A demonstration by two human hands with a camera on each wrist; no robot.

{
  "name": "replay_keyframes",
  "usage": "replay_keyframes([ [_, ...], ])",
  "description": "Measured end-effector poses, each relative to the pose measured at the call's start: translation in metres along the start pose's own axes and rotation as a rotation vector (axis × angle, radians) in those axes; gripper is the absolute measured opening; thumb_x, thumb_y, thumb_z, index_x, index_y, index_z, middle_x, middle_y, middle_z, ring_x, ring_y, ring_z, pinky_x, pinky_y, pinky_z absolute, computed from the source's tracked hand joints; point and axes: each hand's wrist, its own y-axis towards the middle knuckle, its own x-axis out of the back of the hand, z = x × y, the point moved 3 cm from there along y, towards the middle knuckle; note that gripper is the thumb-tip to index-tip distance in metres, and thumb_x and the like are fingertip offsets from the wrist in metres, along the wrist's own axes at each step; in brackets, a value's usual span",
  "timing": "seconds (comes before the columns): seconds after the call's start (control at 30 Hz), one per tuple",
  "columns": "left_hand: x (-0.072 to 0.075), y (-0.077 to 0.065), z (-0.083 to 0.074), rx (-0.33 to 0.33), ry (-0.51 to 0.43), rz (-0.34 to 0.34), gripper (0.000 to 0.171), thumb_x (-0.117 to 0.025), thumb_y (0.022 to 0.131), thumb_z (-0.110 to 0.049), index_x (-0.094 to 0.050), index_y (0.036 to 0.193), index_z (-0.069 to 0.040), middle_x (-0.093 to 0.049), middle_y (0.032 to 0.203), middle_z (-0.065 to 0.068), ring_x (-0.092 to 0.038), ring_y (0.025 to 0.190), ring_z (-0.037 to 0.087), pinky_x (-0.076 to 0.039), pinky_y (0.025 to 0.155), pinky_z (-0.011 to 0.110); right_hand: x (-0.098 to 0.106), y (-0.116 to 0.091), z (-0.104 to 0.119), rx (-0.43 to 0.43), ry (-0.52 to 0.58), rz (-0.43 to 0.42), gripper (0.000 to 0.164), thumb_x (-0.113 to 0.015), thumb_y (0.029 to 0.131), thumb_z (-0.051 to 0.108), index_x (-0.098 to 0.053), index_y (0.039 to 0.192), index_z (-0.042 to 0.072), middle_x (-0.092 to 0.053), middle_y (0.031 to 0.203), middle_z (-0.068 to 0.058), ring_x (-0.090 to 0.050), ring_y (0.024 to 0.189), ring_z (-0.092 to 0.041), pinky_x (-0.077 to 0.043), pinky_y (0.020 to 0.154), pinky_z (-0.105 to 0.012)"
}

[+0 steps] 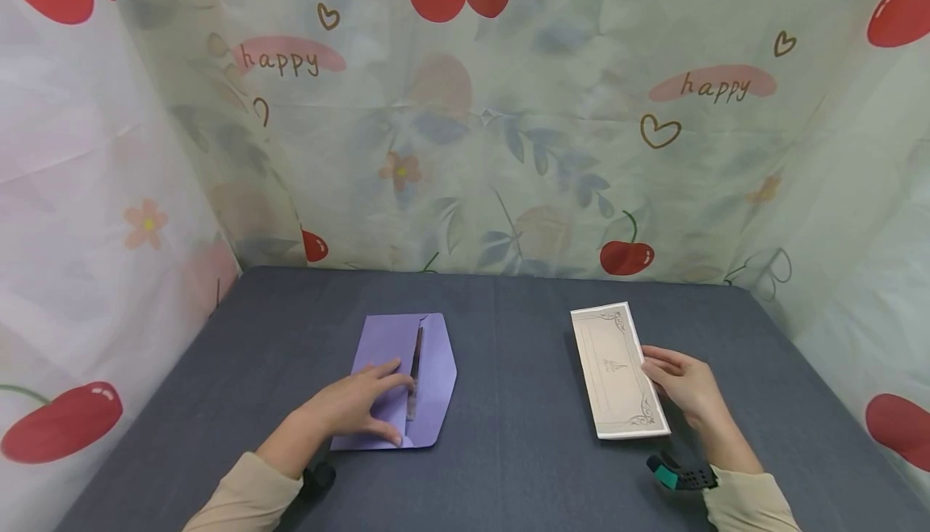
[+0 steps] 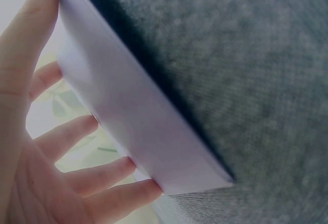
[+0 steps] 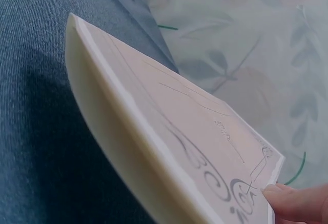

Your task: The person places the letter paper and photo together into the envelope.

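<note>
A purple envelope [image 1: 383, 338] lies on the dark cloth at centre left, its pointed flap [image 1: 439, 387] spread out to the right. A dark slit runs along its mouth. My left hand [image 1: 356, 404] rests on the envelope with fingers spread, the thumb near its lower edge; the left wrist view shows fingertips touching the pale envelope [image 2: 128, 106]. To the right, a cream folded card [image 1: 610, 354] with scrolled corners is tilted up off the cloth. My right hand [image 1: 679, 379] pinches the card's right edge. In the right wrist view the card [image 3: 189, 111] gapes slightly along its near side.
Dark grey cloth [image 1: 501, 467] covers the table. Patterned curtains [image 1: 494, 152] stand behind it and along both sides. A black and green strap [image 1: 679, 475] is near my right wrist, and a black object [image 1: 320, 477] is under my left wrist.
</note>
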Motion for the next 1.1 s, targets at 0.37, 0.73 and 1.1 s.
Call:
replay_keyframes([
  [0.37,0.000,0.000,0.000,0.003,0.003,0.000,0.069,-0.075,0.064,-0.053,-0.053,0.122,-0.021,-0.038,0.144,0.026,-0.038,0.123,0.059,-0.037,0.097,0.064,-0.009,0.003,0.004,0.031,0.010,0.024,0.048,-0.058,0.091,0.037,-0.052,0.133,0.014,-0.062,0.123,-0.015,-0.065,0.091,-0.010,-0.055,0.072,-0.025],
  [0.73,0.000,0.001,-0.001,0.027,-0.007,0.009,0.069,-0.076,0.064,-0.053,-0.053,0.122,-0.022,-0.038,0.145,0.024,-0.036,0.125,0.059,-0.037,0.096,0.064,-0.022,0.001,0.018,0.050,0.033,0.050,0.047,-0.059,0.090,0.035,-0.053,0.132,0.014,-0.063,0.121,-0.014,-0.065,0.094,-0.014,-0.056,0.074,-0.027],
  [1.1,-0.001,-0.001,-0.001,0.010,-0.002,0.004,0.070,-0.076,0.064,-0.052,-0.053,0.121,-0.021,-0.038,0.144,0.026,-0.037,0.123,0.060,-0.036,0.096,0.064,-0.036,-0.002,0.028,0.086,0.076,0.096,0.047,-0.062,0.089,0.033,-0.053,0.131,0.012,-0.063,0.120,-0.016,-0.065,0.093,-0.016,-0.056,0.074,-0.028],
])
